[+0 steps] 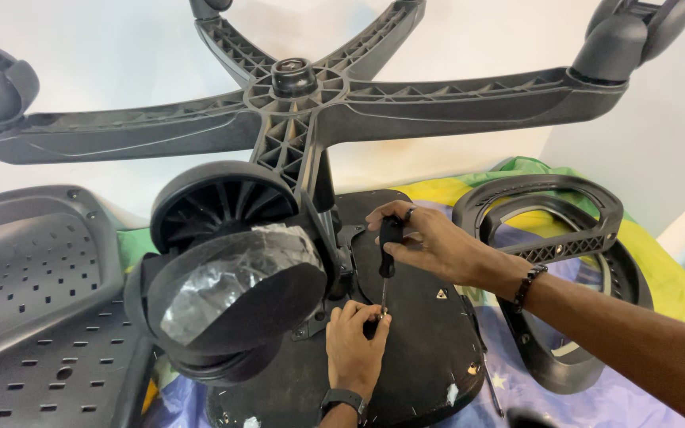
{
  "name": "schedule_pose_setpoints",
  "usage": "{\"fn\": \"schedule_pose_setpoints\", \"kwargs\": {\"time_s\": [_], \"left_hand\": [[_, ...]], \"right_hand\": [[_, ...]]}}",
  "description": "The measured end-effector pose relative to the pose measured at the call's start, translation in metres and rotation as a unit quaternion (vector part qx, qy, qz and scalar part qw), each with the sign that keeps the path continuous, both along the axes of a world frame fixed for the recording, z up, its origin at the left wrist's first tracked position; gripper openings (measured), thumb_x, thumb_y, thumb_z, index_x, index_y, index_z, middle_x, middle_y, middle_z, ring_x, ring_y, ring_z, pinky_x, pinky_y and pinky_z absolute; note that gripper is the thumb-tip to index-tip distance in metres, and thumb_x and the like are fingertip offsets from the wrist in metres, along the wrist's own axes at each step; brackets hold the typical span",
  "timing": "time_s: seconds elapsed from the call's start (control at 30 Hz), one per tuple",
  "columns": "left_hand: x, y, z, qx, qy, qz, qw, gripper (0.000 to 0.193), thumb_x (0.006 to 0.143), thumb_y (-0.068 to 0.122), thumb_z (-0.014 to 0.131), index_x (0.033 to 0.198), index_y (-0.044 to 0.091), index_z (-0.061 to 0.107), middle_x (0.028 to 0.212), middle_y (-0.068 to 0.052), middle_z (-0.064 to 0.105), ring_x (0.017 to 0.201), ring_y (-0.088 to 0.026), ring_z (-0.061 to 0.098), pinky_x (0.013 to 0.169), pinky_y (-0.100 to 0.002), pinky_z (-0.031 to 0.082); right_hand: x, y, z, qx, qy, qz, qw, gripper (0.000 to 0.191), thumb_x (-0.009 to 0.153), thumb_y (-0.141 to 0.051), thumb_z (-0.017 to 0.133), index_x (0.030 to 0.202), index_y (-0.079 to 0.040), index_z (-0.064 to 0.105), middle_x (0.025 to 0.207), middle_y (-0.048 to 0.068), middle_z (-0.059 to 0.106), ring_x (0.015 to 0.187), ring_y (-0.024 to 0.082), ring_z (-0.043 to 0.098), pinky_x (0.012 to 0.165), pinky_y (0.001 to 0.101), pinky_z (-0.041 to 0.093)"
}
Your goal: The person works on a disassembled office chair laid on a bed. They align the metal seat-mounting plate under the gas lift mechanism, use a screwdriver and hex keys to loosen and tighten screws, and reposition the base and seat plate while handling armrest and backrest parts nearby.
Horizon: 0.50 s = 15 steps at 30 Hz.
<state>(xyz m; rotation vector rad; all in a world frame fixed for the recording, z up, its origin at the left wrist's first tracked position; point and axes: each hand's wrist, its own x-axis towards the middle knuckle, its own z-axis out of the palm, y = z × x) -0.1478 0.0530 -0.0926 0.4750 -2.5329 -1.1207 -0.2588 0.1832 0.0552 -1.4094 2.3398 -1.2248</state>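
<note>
Upturned office chair: seat underside (422,349) centre, star base (295,111) attached, casters fitted. Right hand (430,242) clamped on screwdriver (388,246); left hand (354,349) pinches its tip at a mechanism screw, seemingly not yet tight. Armrests (549,238) loose, right.

Right hand (430,242) gripping screwdriver (389,246), left hand (354,341) steadying tip; upturned chair base (295,103)

Probably a home: chair base (295,103) on cloth (660,269), bare white wall (120,40).
</note>
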Motion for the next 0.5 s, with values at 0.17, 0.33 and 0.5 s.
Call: {"fn": "schedule_pose_setpoints", "kwargs": {"time_s": [0.17,0.33,0.5], "left_hand": [[-0.001,-0.001,-0.003,-0.008,-0.005,-0.016,1.000,0.015,0.091,0.032,0.071,0.096,0.018,0.076,0.089,0.010,0.065,0.087,-0.012,0.055,0.088,-0.030,0.046],[-0.001,-0.002,-0.004,-0.019,0.016,-0.022,0.999,0.015,0.090,0.029,0.071,0.100,0.019,0.076,0.089,0.009,0.064,0.087,-0.012,0.054,0.085,-0.031,0.045],[-0.002,-0.003,-0.003,-0.006,0.018,-0.014,1.000,0.020,0.086,0.027,0.075,0.105,0.021,0.075,0.085,0.007,0.061,0.085,-0.012,0.054,0.084,-0.031,0.045]], "right_hand": [[0.004,-0.002,0.005,0.011,0.013,0.023,1.000,0.040,0.094,-0.009,0.063,0.132,-0.002,0.053,0.128,0.010,0.064,0.120,0.021,0.068,0.105,0.0379,0.051],[0.018,-0.006,0.019,0.056,0.089,-0.021,0.994,0.049,0.090,-0.024,0.071,0.136,-0.009,0.060,0.118,0.010,0.068,0.106,0.022,0.070,0.092,0.0359,0.060],[0.025,-0.011,0.023,0.084,0.101,-0.085,0.988,0.060,0.086,-0.028,0.073,0.142,-0.011,0.061,0.108,0.013,0.068,0.087,0.025,0.071,0.080,0.0377,0.060]]}}
